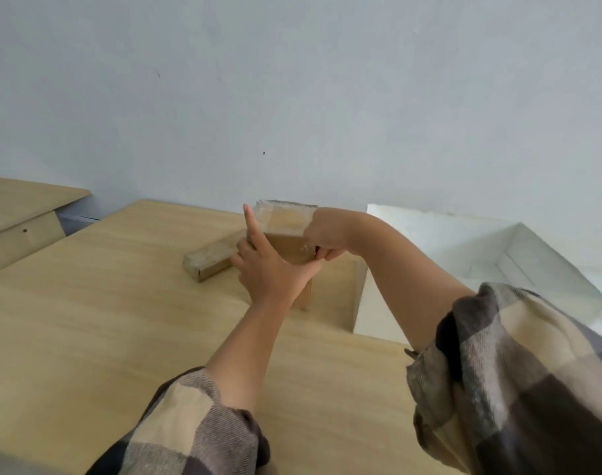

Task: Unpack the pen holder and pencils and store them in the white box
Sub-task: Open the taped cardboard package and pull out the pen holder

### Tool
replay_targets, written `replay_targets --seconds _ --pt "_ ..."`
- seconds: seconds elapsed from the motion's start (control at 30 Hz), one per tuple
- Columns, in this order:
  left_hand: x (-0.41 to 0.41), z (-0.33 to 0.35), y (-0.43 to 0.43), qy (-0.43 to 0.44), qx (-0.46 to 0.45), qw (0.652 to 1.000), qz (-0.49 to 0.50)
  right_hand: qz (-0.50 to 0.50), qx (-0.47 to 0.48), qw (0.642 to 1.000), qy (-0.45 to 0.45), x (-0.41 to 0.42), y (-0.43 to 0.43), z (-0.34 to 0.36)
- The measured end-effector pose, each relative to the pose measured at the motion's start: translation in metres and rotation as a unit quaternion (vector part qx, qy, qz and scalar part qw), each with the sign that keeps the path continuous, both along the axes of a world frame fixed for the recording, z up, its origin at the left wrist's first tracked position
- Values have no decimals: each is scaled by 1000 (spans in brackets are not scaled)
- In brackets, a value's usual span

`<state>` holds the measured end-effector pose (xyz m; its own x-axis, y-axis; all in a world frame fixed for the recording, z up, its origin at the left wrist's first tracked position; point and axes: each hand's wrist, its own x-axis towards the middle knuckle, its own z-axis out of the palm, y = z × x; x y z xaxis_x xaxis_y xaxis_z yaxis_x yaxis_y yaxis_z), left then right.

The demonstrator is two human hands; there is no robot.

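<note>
Cardboard parcel (286, 234) upright, hands (270, 269) gripping its sides

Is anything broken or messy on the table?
Nothing looks broken or spilled. The tall parcel stands upright between the left hand and right hand, its tape wrinkled. The long parcel lies askew behind it. The white box sits open.

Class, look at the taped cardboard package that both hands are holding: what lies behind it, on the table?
Behind the taped cardboard package, a long flat taped parcel lies on the wooden table, its right end covered by the left hand. The package's contents cannot be seen.
</note>
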<state>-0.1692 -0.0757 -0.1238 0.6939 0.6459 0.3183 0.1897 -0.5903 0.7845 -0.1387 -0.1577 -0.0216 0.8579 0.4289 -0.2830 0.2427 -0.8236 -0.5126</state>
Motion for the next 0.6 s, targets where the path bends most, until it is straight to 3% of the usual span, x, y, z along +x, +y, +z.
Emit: replay_targets --seconds 0.17,0.37,0.6 --pt "-69 2 -10 12 -7 1000 0 -16 45 997 -52 -53 -16 -2" --pt "-132 -8 -32 -16 -3 1000 -14 1 -53 968 -244 -81 -31 3" --pt "-146 -12 -39 -49 -12 998 -24 59 -93 973 -202 -92 -32 -2"
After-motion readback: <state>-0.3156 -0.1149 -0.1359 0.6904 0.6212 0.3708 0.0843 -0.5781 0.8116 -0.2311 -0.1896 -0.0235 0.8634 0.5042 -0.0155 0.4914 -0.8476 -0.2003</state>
